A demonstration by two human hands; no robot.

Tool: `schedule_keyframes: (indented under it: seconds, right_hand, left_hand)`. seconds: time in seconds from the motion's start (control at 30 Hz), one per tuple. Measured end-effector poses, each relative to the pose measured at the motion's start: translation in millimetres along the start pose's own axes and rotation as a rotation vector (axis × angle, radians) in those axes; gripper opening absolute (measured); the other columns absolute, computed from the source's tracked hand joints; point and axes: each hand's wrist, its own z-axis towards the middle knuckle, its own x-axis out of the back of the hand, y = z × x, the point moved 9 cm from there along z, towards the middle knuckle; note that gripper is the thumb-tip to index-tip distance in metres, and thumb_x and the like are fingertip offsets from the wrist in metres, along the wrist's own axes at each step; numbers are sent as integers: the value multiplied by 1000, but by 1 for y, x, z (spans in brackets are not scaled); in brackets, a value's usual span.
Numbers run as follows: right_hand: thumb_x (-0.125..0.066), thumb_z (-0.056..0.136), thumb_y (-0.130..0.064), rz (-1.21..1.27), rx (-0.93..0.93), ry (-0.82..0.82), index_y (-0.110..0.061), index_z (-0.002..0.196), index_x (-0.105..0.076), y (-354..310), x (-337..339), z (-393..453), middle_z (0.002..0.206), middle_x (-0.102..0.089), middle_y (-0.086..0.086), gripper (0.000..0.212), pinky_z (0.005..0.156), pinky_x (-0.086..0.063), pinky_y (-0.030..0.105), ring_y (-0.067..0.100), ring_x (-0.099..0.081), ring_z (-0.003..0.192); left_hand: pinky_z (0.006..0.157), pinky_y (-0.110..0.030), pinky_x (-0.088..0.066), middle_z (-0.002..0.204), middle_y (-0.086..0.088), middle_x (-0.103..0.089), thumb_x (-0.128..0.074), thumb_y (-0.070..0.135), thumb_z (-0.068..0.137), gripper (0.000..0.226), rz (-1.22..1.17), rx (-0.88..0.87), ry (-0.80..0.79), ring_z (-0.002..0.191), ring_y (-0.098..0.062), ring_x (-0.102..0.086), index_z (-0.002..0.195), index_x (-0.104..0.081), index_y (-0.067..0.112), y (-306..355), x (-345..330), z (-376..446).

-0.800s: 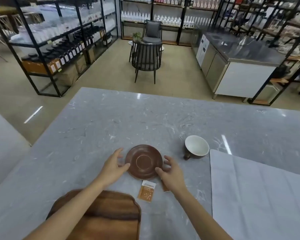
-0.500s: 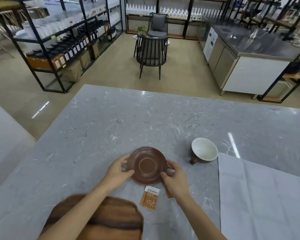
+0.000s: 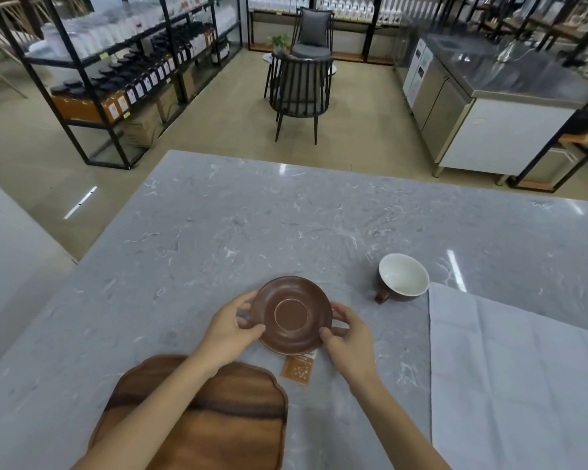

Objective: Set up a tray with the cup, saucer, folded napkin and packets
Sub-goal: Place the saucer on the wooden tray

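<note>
Saucer [image 3: 291,315] pinched at opposite rims by left hand [image 3: 230,330] and right hand [image 3: 348,337], above the packet [image 3: 297,368]; next, presumably, transfer onto the bare wooden tray [image 3: 224,415].

saucer [image 3: 291,315] between hands, cup [image 3: 403,276] right, tray [image 3: 218,422] nearest

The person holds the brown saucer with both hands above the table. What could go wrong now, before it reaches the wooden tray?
1. Left hand and right hand hold the saucer only by its rim; it might slip.
2. The packet lies partly under the saucer and could be swept away.
3. The tray sits under the left forearm, crowding the landing spot.
</note>
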Motion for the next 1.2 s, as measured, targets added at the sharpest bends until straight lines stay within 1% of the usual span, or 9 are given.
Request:
schedule_keyframes:
  seconds: [0.17,0.27,0.43,0.6,0.73,0.83,0.97,1.1,1.2]
  right_hand:
    - [-71,84,-3,38,32,12,-24,123,-67,-8,0,-31,106,-75,-10,45,82,-62,36,9,-77,82]
    - [-72,83,-4,50,47,9,-26,123,-68,-14,-3,-51,109,-76,-10,46,76,-61,25,6,-76,84]
    - [-74,85,-7,91,58,17,-32,121,-66,-22,-14,-86,111,-72,-13,45,67,-58,16,-1,-73,87]
    - [-74,84,-7,85,42,11,-37,120,-66,-18,-32,-120,102,-76,-18,47,78,-62,27,6,-75,89]
    - [-72,84,-8,59,47,-7,-36,124,-67,-13,-50,-145,106,-71,-32,48,80,-62,30,5,-75,89]
    - [-72,85,-7,49,21,3,-36,124,-66,-3,-62,-159,102,-72,-30,49,82,-62,33,8,-75,85]
    - [-71,83,0,33,24,18,-34,125,-68,8,-77,-174,97,-77,-25,54,86,-58,27,3,-75,88]
    - [-74,84,-5,-29,25,39,-33,128,-66,14,-86,-183,95,-79,-22,53,91,-57,24,-6,-72,93]
    - [-75,84,-7,-57,38,58,-29,132,-66,15,-90,-187,102,-80,-16,53,86,-53,9,-7,-71,95]
  left_hand:
    - [83,-24,-59,125,13,-62,-80,14,83,67,15,-29,-26,91,-16,-71,140,-54,37,4,17,-28]
    - [87,-29,-60,125,14,-62,-81,16,83,67,6,-46,-25,91,-14,-71,139,-54,39,8,29,-47]
    - [81,-18,-56,123,20,-60,-81,22,84,65,25,-81,-23,93,-6,-70,139,-51,42,10,51,-83]
    - [85,-22,-57,123,18,-63,-81,19,84,66,0,-72,-23,96,-4,-71,138,-53,44,-1,71,-117]
    - [89,-29,-59,125,16,-63,-81,18,84,64,-17,-49,-28,97,-7,-72,135,-56,46,-21,84,-136]
    - [92,-31,-58,125,15,-64,-81,18,84,63,-6,-23,-17,96,-9,-72,136,-56,42,-36,92,-147]
    - [96,-38,-58,128,9,-67,-80,14,84,63,-12,9,-4,97,-12,-73,140,-57,31,-54,97,-155]
    - [96,-33,-57,129,7,-66,-80,12,85,63,-16,28,13,98,-9,-72,141,-57,25,-65,101,-162]
    - [96,-30,-56,129,8,-66,-79,11,85,63,-3,28,21,99,-7,-71,141,-57,25,-70,103,-165]
